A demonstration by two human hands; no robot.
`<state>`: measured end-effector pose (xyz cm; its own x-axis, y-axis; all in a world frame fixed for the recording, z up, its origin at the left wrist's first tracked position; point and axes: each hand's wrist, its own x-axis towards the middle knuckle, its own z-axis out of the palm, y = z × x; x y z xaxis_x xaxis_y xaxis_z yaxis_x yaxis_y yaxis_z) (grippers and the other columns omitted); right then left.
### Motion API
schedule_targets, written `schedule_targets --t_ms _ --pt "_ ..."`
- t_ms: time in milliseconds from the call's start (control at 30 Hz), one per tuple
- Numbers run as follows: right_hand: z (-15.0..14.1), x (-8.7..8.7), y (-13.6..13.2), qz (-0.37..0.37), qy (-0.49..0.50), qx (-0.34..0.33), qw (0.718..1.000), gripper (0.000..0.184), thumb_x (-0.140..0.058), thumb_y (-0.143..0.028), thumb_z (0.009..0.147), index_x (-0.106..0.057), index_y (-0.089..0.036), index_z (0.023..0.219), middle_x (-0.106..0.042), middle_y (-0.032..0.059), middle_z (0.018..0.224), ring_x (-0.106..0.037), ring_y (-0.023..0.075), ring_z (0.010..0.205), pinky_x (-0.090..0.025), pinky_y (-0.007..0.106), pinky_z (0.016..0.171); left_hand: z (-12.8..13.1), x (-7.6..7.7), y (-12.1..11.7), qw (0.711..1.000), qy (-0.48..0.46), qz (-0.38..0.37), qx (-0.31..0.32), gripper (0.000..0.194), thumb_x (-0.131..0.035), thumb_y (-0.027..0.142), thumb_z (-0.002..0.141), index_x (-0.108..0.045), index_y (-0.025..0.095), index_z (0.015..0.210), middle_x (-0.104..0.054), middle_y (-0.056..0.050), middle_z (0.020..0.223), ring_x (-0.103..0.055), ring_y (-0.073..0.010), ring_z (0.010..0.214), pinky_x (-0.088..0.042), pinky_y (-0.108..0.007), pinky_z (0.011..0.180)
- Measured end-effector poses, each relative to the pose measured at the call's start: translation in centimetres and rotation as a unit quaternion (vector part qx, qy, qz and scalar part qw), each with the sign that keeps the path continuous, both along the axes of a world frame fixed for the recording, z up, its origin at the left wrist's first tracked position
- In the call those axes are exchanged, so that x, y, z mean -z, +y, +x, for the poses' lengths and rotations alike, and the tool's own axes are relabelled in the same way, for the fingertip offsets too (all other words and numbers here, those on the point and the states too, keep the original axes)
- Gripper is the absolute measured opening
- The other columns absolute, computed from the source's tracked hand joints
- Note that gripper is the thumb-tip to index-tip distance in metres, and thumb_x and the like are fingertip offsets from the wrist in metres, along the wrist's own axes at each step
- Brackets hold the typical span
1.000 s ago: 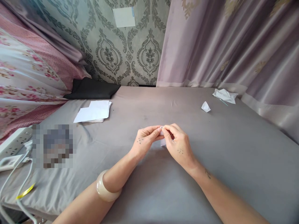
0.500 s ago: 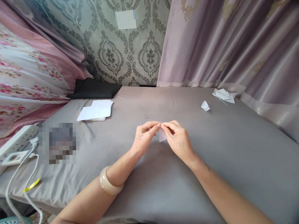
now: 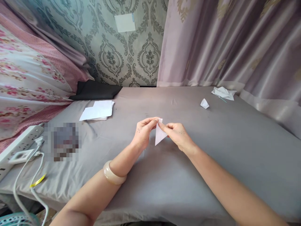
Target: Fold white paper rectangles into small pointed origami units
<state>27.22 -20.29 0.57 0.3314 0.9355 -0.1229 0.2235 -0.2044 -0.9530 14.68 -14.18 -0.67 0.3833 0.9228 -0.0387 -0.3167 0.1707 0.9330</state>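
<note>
Folded white paper point(image 3: 160, 137), held between left hand point(image 3: 142, 131) and right hand point(image 3: 179, 134). The left pinches its upper edge, the right grips its right side; its pointed lower corner projects downward between them. Beyond and left of the paper lies a stack of white sheets point(image 3: 97, 111).

Paper point(image 3: 159, 137) partly hidden behind fingers point(image 3: 166, 129)

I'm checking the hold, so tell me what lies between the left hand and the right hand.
The head view shows a folded white paper there, held by both the left hand and the right hand, its pointed corner hanging down.
</note>
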Motion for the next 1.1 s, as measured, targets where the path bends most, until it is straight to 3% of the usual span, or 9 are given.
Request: schedule_targets --t_ms 100,167,233,333,467,667,1100 --pt "0.7 -0.3 -0.2 0.013 0.030 -0.034 0.999 0.034 -0.072 -0.052 0.069 -0.070 -0.019 0.077 -0.069 0.0024 0.078 -0.061 0.0165 0.074 -0.044 0.028 0.068 -0.2 -0.2 0.4 0.999 -0.034 -0.020 0.024 0.018 -0.076 0.031 0.069 -0.076 0.017 0.080 -0.068 -0.003 0.078 -0.058 -0.0125 0.074 -0.046 -0.026 0.073" --pt "1.3 -0.4 0.0 0.037 0.079 -0.062 0.994 0.037 -0.073 -0.048 0.071 -0.072 -0.022 0.096 -0.072 0.0043 0.097 -0.063 0.0181 0.089 -0.046 0.029 0.078 -0.1 -0.4 0.6 0.998 -0.040 -0.026 0.037 0.019 -0.077 0.031 0.068 -0.075 0.017 0.081 -0.067 -0.002 0.078 -0.058 -0.0123 0.075 -0.046 -0.025 0.071" --pt "1.7 -0.4 0.5 0.054 0.133 -0.086 0.986 0.039 -0.072 -0.047 0.072 -0.072 -0.022 0.101 -0.072 0.0053 0.101 -0.064 0.0185 0.092 -0.046 0.031 0.083 0.0 -0.6 0.7 0.998 -0.030 -0.032 0.051 0.019 -0.078 0.030 0.067 -0.074 0.016 0.080 -0.066 -0.002 0.079 -0.058 -0.0118 0.075 -0.046 -0.025 0.070" --pt "2.1 0.1 1.4 0.058 0.167 -0.069 0.982 0.036 -0.074 -0.047 0.069 -0.074 -0.019 0.093 -0.074 0.0052 0.090 -0.065 0.0176 0.082 -0.047 0.032 0.080 0.6 -0.6 0.8 0.997 -0.010 -0.035 0.066 0.021 -0.077 0.030 0.068 -0.073 0.014 0.081 -0.066 -0.004 0.080 -0.057 -0.0115 0.074 -0.047 -0.025 0.070" --pt "2.5 1.5 2.1 0.040 0.181 0.008 0.983 0.035 -0.081 -0.044 0.061 -0.073 -0.019 0.084 -0.073 0.0040 0.081 -0.064 0.0163 0.073 -0.048 0.031 0.074 1.6 0.0 1.5 0.996 0.026 -0.039 0.076 0.022 -0.076 0.029 0.069 -0.070 0.013 0.082 -0.064 -0.004 0.081 -0.057 -0.0121 0.074 -0.047 -0.026 0.070" --pt "3.2 3.4 2.2 0.073 0.224 0.068 0.969 0.034 -0.083 -0.041 0.056 -0.067 -0.019 0.076 -0.069 0.0011 0.072 -0.062 0.0154 0.068 -0.047 0.030 0.068 3.2 1.5 2.2 0.992 0.062 -0.083 0.069 0.015 -0.073 0.023 0.067 -0.066 0.011 0.072 -0.057 -0.001 0.067 -0.055 -0.0102 0.065 -0.045 -0.024 0.064" --pt "3.0 4.2 2.7 0.084 0.186 0.047 0.978 0.029 -0.078 -0.044 0.065 -0.070 -0.020 0.080 -0.068 0.0013 0.074 -0.059 0.0138 0.068 -0.045 0.028 0.066 2.8 2.2 3.1 0.990 0.061 -0.097 0.082 0.011 -0.069 0.020 0.066 -0.064 0.011 0.070 -0.055 0.000 0.060 -0.053 -0.0088 0.057 -0.043 -0.023 0.061"
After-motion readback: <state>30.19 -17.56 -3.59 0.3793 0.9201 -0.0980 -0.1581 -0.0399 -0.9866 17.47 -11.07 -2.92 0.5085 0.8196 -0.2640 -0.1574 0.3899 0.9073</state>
